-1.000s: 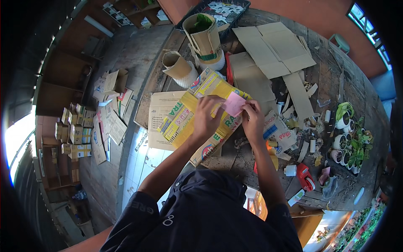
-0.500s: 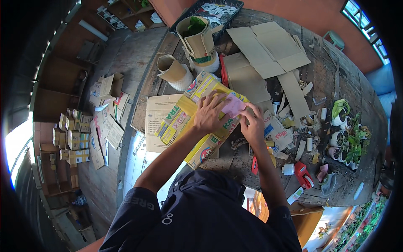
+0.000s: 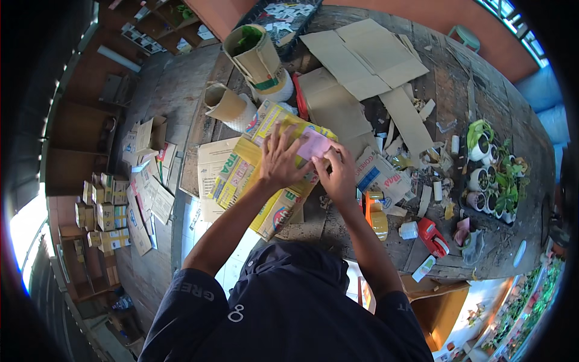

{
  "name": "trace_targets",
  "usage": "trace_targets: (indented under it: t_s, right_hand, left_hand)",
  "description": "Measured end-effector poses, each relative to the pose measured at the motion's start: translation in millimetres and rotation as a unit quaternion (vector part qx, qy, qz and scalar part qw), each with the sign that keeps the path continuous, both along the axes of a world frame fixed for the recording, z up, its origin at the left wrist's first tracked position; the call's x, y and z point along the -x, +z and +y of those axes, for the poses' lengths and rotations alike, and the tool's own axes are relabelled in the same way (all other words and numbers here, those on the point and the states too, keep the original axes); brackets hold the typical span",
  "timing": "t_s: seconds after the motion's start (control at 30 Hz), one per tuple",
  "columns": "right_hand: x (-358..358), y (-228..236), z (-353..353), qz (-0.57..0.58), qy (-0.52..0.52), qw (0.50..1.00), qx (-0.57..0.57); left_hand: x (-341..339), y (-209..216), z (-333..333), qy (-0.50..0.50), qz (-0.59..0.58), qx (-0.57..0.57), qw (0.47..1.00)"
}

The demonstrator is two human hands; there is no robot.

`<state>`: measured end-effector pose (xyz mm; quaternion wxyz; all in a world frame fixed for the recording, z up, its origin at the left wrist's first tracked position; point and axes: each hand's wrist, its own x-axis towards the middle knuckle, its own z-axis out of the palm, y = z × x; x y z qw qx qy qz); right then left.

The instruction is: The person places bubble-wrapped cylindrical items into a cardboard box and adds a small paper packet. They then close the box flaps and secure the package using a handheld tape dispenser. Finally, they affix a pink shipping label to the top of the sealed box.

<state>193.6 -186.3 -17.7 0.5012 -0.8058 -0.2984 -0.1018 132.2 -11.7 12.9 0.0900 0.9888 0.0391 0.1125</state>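
A yellow printed cardboard package (image 3: pixel 244 154) lies tilted on the table in front of me, with a pink paper (image 3: pixel 315 145) on its upper face. My left hand (image 3: pixel 280 160) rests on the package, fingers spread flat just left of the pink paper. At that paper's lower right corner, my right hand (image 3: pixel 338 175) has its thumb and fingers bent together in a pinch. A flat brown cardboard piece (image 3: pixel 211 181) sticks out from under the package on the left. Beside my right forearm stands a tape dispenser with an orange roll (image 3: pixel 377 222).
Two cardboard tubes (image 3: pixel 253 57) stand beyond the package. Flattened cardboard (image 3: pixel 368 57) and paper scraps cover the far right. A red tape dispenser (image 3: pixel 432 236), a white roll (image 3: pixel 408 230) and a tray of potted seedlings (image 3: pixel 491 175) are on the right.
The view has shifted a little. My right fingertips have drawn together at the pink paper's corner. More of the orange tape roll shows beside my right forearm.
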Motion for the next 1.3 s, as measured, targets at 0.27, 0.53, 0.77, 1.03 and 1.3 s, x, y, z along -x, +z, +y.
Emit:
trace_targets:
  t_s: [0.27, 0.53, 0.77, 1.03, 1.3]
  right_hand:
    - [10, -3, -13, -0.041, -0.041, 0.995, 0.084]
    - [36, -9, -170, 0.155, -0.310, 0.929, -0.131]
    - [55, -95, -308, 0.382, -0.599, 0.549, -0.441]
    - [31, -122, -309, 0.386, -0.592, 0.435, -0.559]
    - [17, -117, -251, 0.216, -0.648, 0.528, -0.505]
  left_hand:
    - [-11, -2, -6, -0.002, 0.036, -0.056, 0.998]
    - [-2, -11, 2, -0.014, 0.001, -0.052, 0.999]
    - [-5, -13, 1, -0.017, -0.003, -0.046, 0.999]
    - [-6, -12, 0, -0.018, -0.008, -0.038, 0.999]
    - [-6, -10, -3, -0.014, -0.006, -0.038, 0.999]
